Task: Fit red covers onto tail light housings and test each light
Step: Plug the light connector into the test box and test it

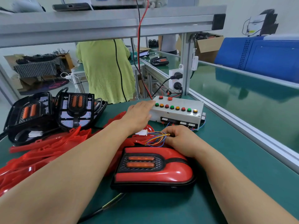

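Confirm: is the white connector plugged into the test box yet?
No, the white connector lies loose on the red covers, apart from the test box, its wires pinched by the right hand.

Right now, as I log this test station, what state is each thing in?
Tail light, red cover fitted, lying flat.
Wires, pinched by right hand.
Connector, unplugged, lying loose.
Test box, rightmost button glowing.
Left hand, fingers touching the box's left end.
Housings, uncovered, at left.
Covers, loose, piled.
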